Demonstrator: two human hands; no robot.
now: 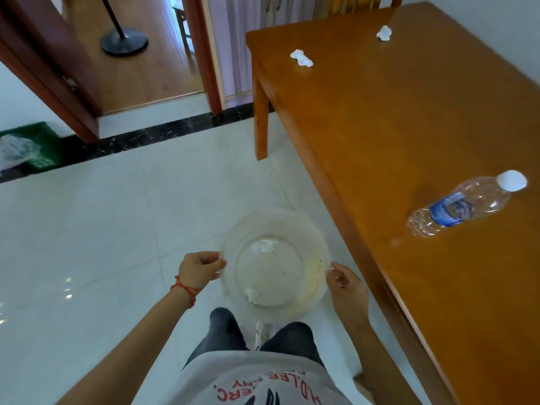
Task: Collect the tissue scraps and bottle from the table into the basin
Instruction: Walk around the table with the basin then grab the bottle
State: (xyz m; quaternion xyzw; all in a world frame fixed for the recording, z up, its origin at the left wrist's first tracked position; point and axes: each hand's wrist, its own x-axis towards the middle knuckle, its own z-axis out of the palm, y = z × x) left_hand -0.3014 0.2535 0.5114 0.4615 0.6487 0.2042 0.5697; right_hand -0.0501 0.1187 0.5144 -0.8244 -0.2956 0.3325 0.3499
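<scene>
Basin: a clear round basin (pixel 274 226) held out over the white tiled floor (pixel 102 229), just left of the bench edge and in front of the person's knees.
Left hand: the left hand (pixel 200 268) grips the basin's left rim, fingers curled over it — a red string sits on that wrist.
Right hand: the right hand (pixel 346 289) holds the right rim, fingertips pinching the edge.
Scraps in basin: one crumpled tissue scrap (pixel 264 246) lies at the far side of the bottom, another scrap (pixel 252 294) at the near left.
Scraps on bench: two more white wads rest on the wooden bench (pixel 409 127) — one wad (pixel 301 58) near the far left corner, the other wad (pixel 384 33) further back by the far edge, well apart from each other.
Bottle: an empty clear plastic bottle (pixel 464 204) with a blue label and white cap lies on its side on the bench, cap pointing to the far right, well apart from the wads.
</scene>
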